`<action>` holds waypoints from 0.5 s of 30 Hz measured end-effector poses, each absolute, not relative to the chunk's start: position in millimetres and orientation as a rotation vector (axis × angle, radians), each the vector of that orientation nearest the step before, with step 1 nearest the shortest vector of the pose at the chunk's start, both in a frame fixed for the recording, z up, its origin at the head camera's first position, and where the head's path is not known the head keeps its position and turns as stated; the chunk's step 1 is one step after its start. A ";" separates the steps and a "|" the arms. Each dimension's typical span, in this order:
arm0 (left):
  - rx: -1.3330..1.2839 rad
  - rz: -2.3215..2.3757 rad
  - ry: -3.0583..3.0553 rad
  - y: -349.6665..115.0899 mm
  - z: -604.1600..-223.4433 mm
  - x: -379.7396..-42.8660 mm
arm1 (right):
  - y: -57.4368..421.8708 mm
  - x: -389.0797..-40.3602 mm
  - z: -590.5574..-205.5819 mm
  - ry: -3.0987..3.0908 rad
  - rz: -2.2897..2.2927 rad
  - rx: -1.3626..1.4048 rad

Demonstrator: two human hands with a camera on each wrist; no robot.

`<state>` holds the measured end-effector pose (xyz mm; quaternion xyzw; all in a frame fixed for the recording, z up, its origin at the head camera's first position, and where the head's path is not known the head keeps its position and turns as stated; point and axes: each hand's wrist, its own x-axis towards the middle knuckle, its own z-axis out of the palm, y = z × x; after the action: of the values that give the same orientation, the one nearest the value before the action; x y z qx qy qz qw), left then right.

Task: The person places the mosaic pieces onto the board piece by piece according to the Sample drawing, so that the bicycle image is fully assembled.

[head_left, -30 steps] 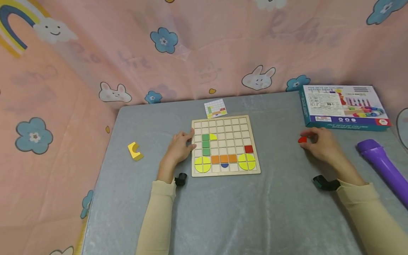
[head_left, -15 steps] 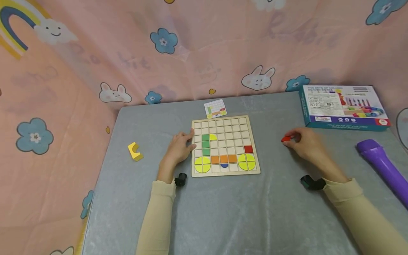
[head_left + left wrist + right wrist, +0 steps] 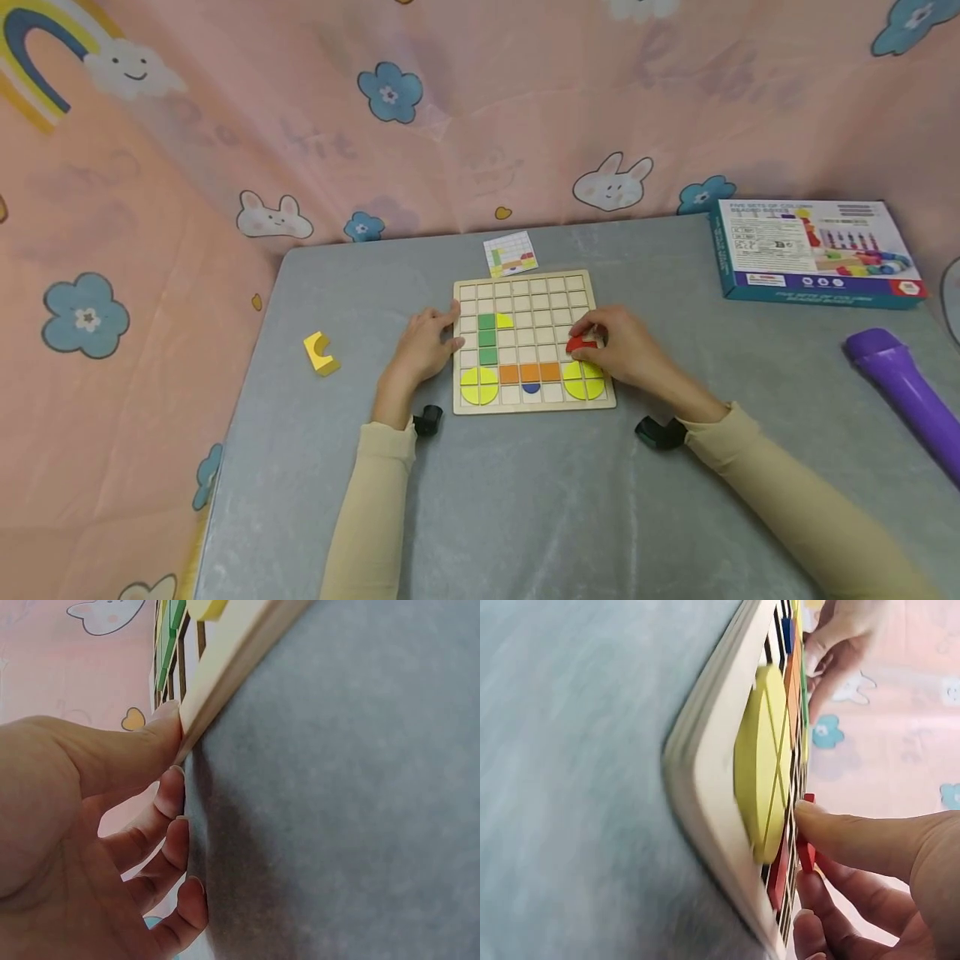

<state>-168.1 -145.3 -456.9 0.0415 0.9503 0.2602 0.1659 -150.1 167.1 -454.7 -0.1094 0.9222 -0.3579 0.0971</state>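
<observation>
A light wooden grid board [image 3: 525, 408] lies on the table with coloured tiles in it. My left hand [image 3: 423, 346] rests against its left edge, with the thumb [image 3: 161, 739] touching the rim and the other fingers loosely bent beside it. Over the board's right side my right hand [image 3: 626, 346] pinches a small red tile [image 3: 808, 853] between thumb and fingers, close to a red square tile [image 3: 778, 879] in the grid. Yellow quarter-circle tiles [image 3: 583, 388] form a disc just below. Green tiles [image 3: 487, 338], orange tiles [image 3: 529, 372] and a blue half-round tile [image 3: 531, 387] sit further left.
Behind the board lies a small pattern card [image 3: 512, 253]. A yellow arch block [image 3: 321, 354] stands apart at left. At the right are a boxed toy set [image 3: 821, 250] and a purple microphone-shaped object [image 3: 900, 392]. A pink patterned curtain [image 3: 465, 108] hangs at the back.
My right hand has carried the red tile leftward from the table near the box to over the board's right side. My left hand has stayed at the board's left edge.
</observation>
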 end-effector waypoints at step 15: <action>0.111 0.759 2.706 -142.0 -456.1 -168.0 | 162.6 -150.8 -457.5 2.719 -1.050 -0.351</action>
<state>-168.0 -142.0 -456.1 0.0389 0.9491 0.2663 0.1639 -150.8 162.6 -457.5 -0.1188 0.9214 -0.3556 0.1027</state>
